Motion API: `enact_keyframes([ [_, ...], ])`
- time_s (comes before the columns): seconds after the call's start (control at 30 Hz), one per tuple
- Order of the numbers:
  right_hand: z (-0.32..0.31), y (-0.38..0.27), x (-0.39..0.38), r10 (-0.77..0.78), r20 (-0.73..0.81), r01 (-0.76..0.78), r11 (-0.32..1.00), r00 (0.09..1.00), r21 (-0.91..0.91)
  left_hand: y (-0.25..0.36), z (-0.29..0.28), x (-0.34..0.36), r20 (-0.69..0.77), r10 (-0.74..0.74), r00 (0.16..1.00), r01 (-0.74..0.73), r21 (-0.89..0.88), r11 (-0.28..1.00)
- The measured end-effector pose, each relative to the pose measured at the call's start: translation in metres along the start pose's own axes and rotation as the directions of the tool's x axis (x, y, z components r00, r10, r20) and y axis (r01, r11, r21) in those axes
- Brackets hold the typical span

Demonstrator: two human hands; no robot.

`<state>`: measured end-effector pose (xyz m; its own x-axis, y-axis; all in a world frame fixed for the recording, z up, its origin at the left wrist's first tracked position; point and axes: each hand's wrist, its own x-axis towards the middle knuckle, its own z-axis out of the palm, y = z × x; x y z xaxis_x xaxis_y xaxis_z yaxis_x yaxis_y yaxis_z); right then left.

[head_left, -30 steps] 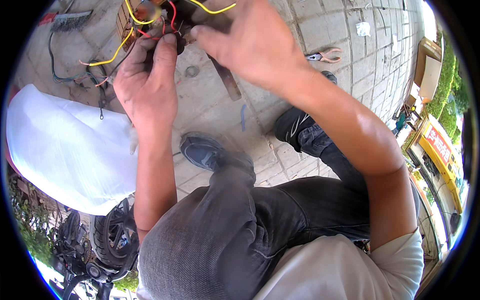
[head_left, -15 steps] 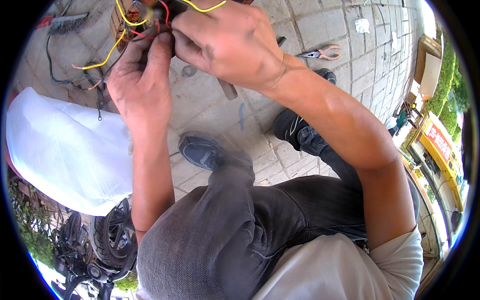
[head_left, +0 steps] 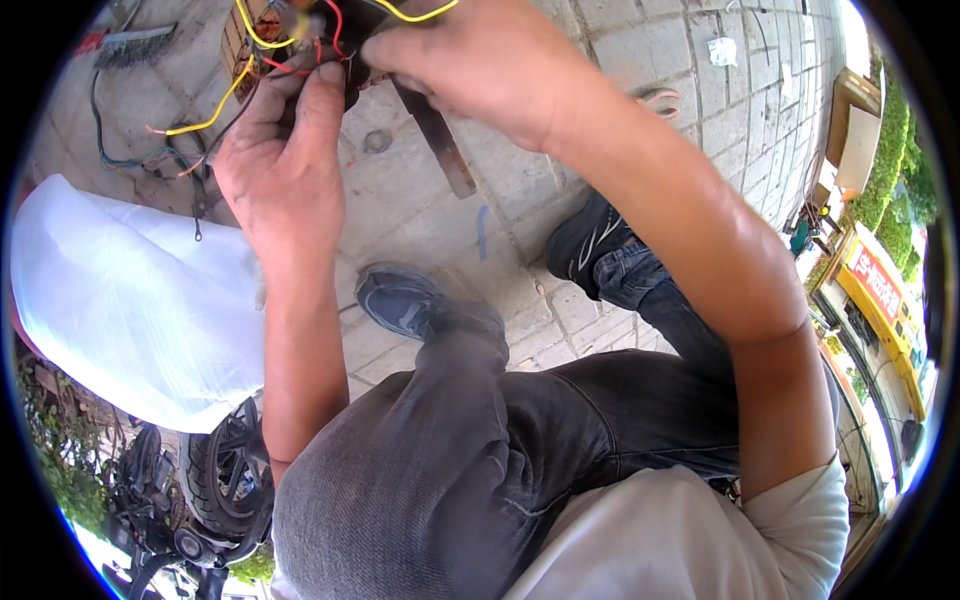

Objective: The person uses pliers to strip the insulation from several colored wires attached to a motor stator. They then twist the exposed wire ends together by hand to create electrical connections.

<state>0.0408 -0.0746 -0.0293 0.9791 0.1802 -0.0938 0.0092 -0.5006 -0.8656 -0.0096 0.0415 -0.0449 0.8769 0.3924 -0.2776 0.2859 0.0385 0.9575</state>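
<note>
My left hand (head_left: pixel 285 150) is closed in a pinch on a red wire (head_left: pixel 288 68) at the upper left, thumb against fingers. My right hand (head_left: pixel 490 75) is just right of it, slightly blurred, its fingers curled and pressed together near the red wire's loop; what they hold is hidden. Behind both hands stands a part with copper-coloured sides (head_left: pixel 236 50), cut off by the upper edge. Yellow wires (head_left: pixel 205 124) come out of it, one with a bare copper end. Below my right hand a dark flat metal bar (head_left: pixel 440 150) slants down over the paving.
A metal ring (head_left: pixel 377 141) and a short blue strip (head_left: pixel 482 232) lie on the paving. Pliers (head_left: pixel 658 98) are partly hidden behind my right forearm. On the left are a brush (head_left: pixel 140 48), thin cables (head_left: pixel 100 120) and a white plastic sheet (head_left: pixel 140 300) above a motorcycle wheel (head_left: pixel 215 480).
My right hand has shifted right and turned, its fingertips moving away from my left fingertips. More of the metal bar shows, while my forearm covers much of the pliers. My left hand stays put.
</note>
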Motion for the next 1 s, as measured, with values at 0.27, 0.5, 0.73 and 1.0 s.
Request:
enact_keyframes([
  [0.27, -0.023, 0.024, 0.007, -0.687, 0.176, 0.69, 0.608, 0.705, -0.393, 0.001, 0.003, 0.0, 0.002, -0.027, 1.0, 0.027, -0.045, 0.999],
  [0.5, -0.014, 0.028, 0.005, -0.69, 0.15, 0.672, 0.593, 0.708, -0.443, 0.0, 0.001, 0.001, -0.021, -0.037, 0.999, 0.035, -0.055, 0.998],
  [0.73, -0.012, 0.026, 0.001, -0.7, 0.137, 0.66, 0.563, 0.701, -0.498, 0.004, -0.001, 0.003, -0.026, -0.061, 0.998, 0.061, 0.0, 0.998],
  [1.0, -0.007, 0.024, 0.001, -0.605, 0.098, 0.593, 0.715, 0.79, -0.371, 0.007, 0.003, 0.001, -0.04, -0.145, 0.989, 0.134, -0.196, 0.971],
])
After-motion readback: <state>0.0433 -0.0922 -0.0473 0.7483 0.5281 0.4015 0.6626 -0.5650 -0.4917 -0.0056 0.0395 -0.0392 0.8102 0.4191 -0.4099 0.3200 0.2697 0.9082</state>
